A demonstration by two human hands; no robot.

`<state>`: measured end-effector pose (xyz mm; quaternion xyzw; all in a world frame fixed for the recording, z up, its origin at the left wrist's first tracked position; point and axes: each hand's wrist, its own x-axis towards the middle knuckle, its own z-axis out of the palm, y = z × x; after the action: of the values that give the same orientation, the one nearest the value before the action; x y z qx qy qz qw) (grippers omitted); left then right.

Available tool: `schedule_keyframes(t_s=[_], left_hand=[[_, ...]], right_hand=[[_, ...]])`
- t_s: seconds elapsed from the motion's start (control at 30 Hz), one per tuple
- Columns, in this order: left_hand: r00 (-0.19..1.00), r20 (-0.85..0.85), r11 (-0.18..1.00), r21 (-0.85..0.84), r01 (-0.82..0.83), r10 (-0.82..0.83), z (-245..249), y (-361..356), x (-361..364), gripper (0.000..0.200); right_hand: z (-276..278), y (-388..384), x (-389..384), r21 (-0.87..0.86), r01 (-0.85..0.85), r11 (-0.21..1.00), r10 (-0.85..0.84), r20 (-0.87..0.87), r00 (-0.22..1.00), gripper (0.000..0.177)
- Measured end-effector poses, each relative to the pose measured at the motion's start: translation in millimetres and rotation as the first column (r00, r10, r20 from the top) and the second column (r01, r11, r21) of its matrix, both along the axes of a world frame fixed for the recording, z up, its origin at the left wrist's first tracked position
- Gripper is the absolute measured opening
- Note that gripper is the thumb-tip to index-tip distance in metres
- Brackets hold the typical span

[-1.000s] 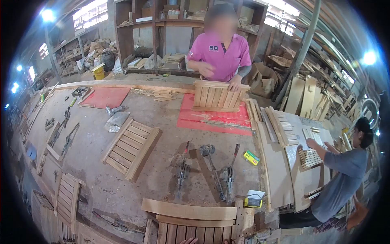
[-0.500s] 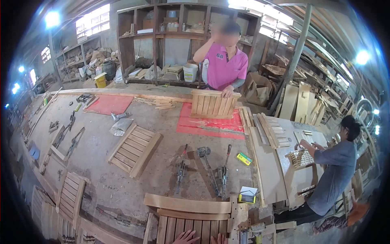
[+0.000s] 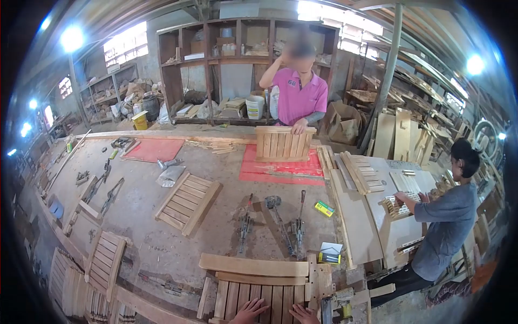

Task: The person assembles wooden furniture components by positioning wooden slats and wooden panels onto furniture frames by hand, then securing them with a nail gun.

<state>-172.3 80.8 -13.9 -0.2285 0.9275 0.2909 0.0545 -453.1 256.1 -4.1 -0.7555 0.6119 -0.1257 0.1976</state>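
Observation:
A slatted wooden panel (image 3: 275, 297) lies at the near edge of the table, below a thick wooden rail (image 3: 253, 265). My left hand (image 3: 252, 311) rests on its slats with the fingers spread. To the right, my right hand (image 3: 303, 313) touches the slats near the panel's right side, fingers apart. Neither hand holds anything. A metal clamp with a yellow-green spring (image 3: 345, 310) sits just right of my right hand. The panel's lower part is cut off by the frame edge.
Metal clamps (image 3: 244, 229) lie beyond the panel, with a yellow-green box (image 3: 324, 209) nearby. Another slatted panel (image 3: 189, 203) lies mid-table. Across the table a person in pink (image 3: 299, 94) holds a panel on a red sheet (image 3: 253, 170). A person in grey (image 3: 448, 221) works at right.
The view has shifted slightly, so the near panel and both hands appear a little further right and higher. My hands stay on the slats, with more of the right hand showing.

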Motion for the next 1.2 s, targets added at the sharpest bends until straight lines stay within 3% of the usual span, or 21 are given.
schedule_keyframes(t_s=[0.1,0.2,0.3,0.33,0.47,0.57,0.77,1.03,1.2], left_hand=[[1.000,0.007,0.997,-0.072,0.002,-0.002,-2.3,3.7,1.6,0.105],[0.982,-0.182,0.997,-0.043,-0.066,0.057,-9.8,6.7,-0.3,0.095],[0.990,-0.079,0.981,-0.144,-0.131,0.120,17.5,17.8,-9.1,0.094],[0.985,-0.104,0.976,-0.157,-0.150,0.134,12.1,20.2,-10.9,0.094],[0.981,-0.123,0.969,-0.178,-0.171,0.151,12.4,23.8,-13.2,0.096],[0.986,-0.085,0.969,-0.192,-0.157,0.143,10.7,24.7,-12.7,0.099],[0.979,-0.120,0.970,-0.162,-0.181,0.162,2.9,24.5,-11.9,0.104],[0.983,-0.100,0.970,-0.175,-0.168,0.152,4.3,24.5,-10.8,0.106],[0.981,-0.099,0.978,-0.113,-0.176,0.166,-8.5,24.1,-11.6,0.109]], right_hand=[[-23.9,2.7,-7.8,0.296,-0.012,0.955,-0.130,0.456,0.880,0.080],[-27.3,5.8,-6.6,0.161,-0.014,0.987,0.007,0.039,0.999,0.082],[6.1,0.2,19.9,0.044,0.157,0.987,-0.161,0.112,0.980,0.098],[-3.2,1.1,26.3,-0.021,0.181,0.983,-0.181,0.000,0.983,0.098],[4.7,-0.2,51.6,-0.016,0.312,0.950,-0.313,-0.012,0.950,0.101],[-4.9,1.9,54.9,0.111,0.322,0.940,-0.309,-0.118,0.944,0.099],[-33.6,6.1,34.7,0.051,0.296,0.954,-0.297,0.016,0.955,0.094],[-21.4,5.0,42.1,-0.002,0.337,0.942,-0.337,0.020,0.941,0.096],[-14.1,-2.9,76.2,-0.009,0.418,0.908,-0.407,-0.253,0.878,0.107]])
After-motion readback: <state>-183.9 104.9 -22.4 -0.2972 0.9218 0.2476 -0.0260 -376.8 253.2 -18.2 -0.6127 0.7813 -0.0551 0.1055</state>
